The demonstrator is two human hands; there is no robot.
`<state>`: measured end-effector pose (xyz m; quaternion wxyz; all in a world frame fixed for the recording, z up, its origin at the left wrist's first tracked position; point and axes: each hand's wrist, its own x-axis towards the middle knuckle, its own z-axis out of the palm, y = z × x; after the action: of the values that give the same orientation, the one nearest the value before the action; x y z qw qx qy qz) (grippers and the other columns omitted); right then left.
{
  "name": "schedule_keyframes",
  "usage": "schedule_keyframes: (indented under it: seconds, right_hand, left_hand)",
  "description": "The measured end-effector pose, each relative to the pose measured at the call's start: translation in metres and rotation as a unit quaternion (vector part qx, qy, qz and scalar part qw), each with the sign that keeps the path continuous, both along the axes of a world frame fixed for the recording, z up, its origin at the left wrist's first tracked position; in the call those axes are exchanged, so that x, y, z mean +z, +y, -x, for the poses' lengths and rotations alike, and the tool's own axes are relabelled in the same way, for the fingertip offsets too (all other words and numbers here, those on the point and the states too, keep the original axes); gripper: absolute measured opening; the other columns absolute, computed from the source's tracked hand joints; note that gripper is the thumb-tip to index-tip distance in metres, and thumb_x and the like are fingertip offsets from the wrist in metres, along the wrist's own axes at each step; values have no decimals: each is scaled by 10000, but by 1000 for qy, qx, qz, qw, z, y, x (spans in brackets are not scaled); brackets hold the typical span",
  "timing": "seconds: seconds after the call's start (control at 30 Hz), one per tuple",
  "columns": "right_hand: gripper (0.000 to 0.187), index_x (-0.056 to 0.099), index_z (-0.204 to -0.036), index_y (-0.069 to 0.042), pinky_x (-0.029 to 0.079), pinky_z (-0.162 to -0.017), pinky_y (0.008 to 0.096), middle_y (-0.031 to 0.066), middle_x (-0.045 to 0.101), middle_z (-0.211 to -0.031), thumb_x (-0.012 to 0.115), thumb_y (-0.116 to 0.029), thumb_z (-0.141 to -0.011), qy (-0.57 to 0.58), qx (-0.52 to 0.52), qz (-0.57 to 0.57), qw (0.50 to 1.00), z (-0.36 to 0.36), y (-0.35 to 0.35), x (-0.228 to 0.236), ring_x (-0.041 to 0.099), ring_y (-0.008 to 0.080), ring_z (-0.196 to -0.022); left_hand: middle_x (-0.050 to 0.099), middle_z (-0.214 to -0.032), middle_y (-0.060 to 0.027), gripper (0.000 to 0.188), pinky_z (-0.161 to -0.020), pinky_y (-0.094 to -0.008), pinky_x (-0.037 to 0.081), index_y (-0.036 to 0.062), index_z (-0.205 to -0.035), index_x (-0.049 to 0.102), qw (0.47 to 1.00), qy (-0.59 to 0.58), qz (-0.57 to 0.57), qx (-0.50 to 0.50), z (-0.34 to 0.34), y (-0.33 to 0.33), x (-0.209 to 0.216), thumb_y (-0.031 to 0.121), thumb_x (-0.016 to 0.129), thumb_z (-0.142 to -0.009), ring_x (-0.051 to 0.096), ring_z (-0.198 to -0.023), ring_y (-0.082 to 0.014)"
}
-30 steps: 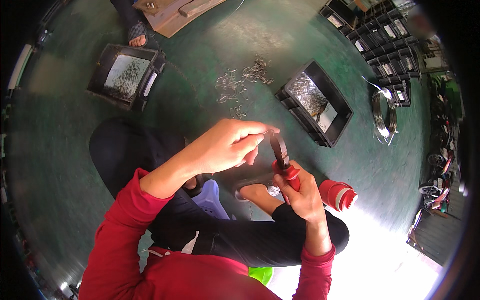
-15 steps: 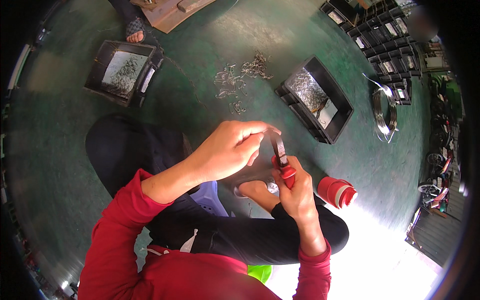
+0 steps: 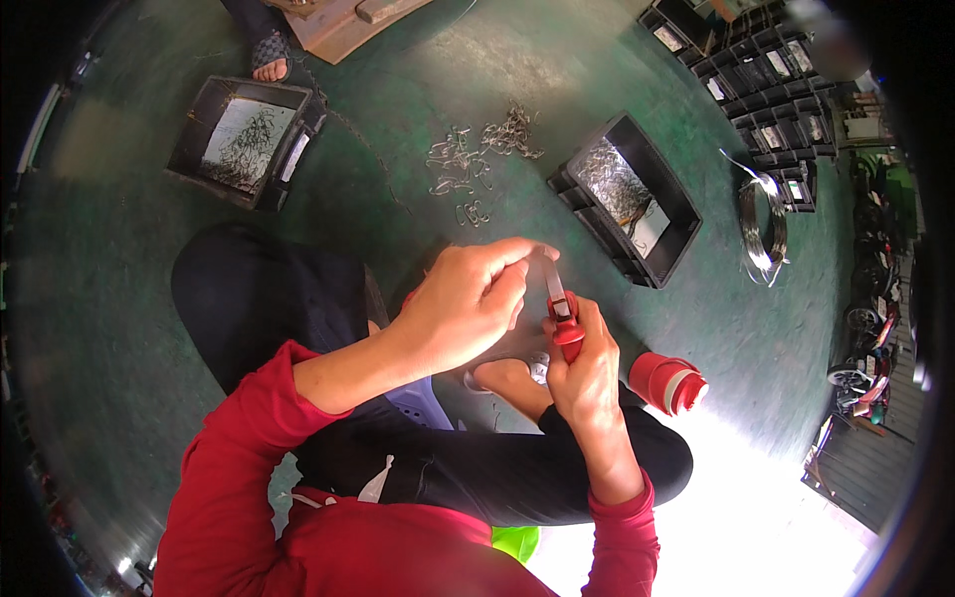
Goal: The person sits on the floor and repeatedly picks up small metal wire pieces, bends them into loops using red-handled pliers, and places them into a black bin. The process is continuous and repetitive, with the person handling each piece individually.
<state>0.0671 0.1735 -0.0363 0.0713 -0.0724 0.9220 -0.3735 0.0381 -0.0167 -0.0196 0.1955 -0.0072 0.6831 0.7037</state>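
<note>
My right hand (image 3: 587,373) grips a pair of pliers (image 3: 555,283) by its red handles, with the metal jaws pointing up and away from me. At the jaw tips, the thumb and index finger of my left hand (image 3: 463,303) are pinched together. Whatever they hold there is too small to make out. Beyond my hands, several small bent metal hooks (image 3: 511,129) lie in loose heaps on the green floor.
A black crate (image 3: 276,187) with metal pieces stands at the left, another black crate (image 3: 682,231) at the right. Farther right are a wire coil (image 3: 780,239) and stacked crates (image 3: 756,85). A red cylindrical container (image 3: 654,376) sits beside my right knee. Another person's foot (image 3: 271,70) shows far left.
The pliers have rolled in my right hand, so their flat side catches more light. My left hand has shifted slightly, its fingertips still at the jaw tips.
</note>
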Motion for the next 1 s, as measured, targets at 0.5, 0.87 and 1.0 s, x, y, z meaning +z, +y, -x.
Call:
schedule_keyframes:
  seconds: [0.5,0.87,1.0]
  right_hand:
    - [433,510,-1281,10,481,-839,300,87,643,-1045,639,-235,-947,-361,64,241,899,20,43,36,609,157,-911]
    - [387,550,-1191,43,481,-932,361,120,635,-1105,598,-274,-975,-489,105,468,729,10,31,22,604,222,-1070]
    - [402,537,-1210,48,481,-942,381,129,624,-1127,592,-274,-977,-505,81,495,702,11,30,23,600,239,-1082]
  left_hand:
    - [655,-904,-38,235,-688,-258,526,16,-1150,675,978,-90,-182,45,28,-18,-15,84,635,-928,642,-777,-119]
    - [684,-1043,-90,196,-850,-344,571,4,-1103,668,973,-7,-199,116,24,-10,-14,52,653,-913,685,-916,-190]
    - [685,-1060,-99,165,-879,-346,570,2,-1069,681,970,51,-213,109,22,-9,-14,20,645,-909,678,-936,-184]
